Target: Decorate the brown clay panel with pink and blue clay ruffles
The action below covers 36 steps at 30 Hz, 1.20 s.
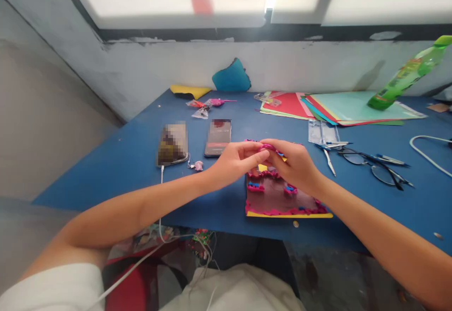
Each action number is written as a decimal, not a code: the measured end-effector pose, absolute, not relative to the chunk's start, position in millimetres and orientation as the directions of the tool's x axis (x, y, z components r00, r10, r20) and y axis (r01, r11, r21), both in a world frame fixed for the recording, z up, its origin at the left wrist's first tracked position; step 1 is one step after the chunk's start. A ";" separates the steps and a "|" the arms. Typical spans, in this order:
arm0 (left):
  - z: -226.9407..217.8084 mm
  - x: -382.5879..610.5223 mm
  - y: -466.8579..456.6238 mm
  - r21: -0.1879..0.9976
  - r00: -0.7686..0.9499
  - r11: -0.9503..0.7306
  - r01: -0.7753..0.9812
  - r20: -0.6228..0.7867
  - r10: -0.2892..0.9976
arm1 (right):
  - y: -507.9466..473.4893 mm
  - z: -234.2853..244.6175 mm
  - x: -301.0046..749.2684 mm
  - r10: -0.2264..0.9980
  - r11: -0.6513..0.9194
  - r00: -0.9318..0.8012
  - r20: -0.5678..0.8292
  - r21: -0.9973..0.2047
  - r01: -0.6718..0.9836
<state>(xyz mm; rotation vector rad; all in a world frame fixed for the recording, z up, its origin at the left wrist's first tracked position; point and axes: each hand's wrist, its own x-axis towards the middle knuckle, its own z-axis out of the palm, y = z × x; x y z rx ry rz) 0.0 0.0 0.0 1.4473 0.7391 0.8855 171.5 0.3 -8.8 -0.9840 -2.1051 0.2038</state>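
Above a brown board [268,200] with a crinkled pink border and a yellow front edge, my two hands meet at the fingertips. My left hand [235,162] and my right hand [298,165] pinch a small pink piece [267,146] between them, which looks like modelling clay. Their fingers cover most of it. Small pink-and-blue decorations [255,187] dot the board's surface. A yellow bit [262,167] shows just under my fingers. My right hand and forearm hide the board's upper right part.
Left of the board lie a phone [218,136], a second phone [173,143] on a white cable, and a small charm [197,165]. Glasses [383,174], pens and a craft knife [330,160] are on the right. Coloured sheets [353,106] and a leaning green bottle [406,77] are behind.
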 end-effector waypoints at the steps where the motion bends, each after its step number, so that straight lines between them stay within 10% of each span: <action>1: -0.7 -0.1 0.5 0.996 0.504 -0.054 -0.073 0.083 0.860 | 2.1 -9.0 172.6 0.711 0.687 -0.415 0.567 -0.438 0.579; 18: -2.1 -1.1 0.4 0.982 0.488 -0.131 -0.140 0.183 0.854 | 0.2 5.5 172.1 0.839 0.538 -0.335 0.429 -0.746 0.392; 36: -1.5 -2.5 -3.2 0.990 0.512 -0.029 -0.141 0.098 0.853 | -1.4 1.0 174.0 0.664 0.740 -0.436 0.608 -0.449 0.501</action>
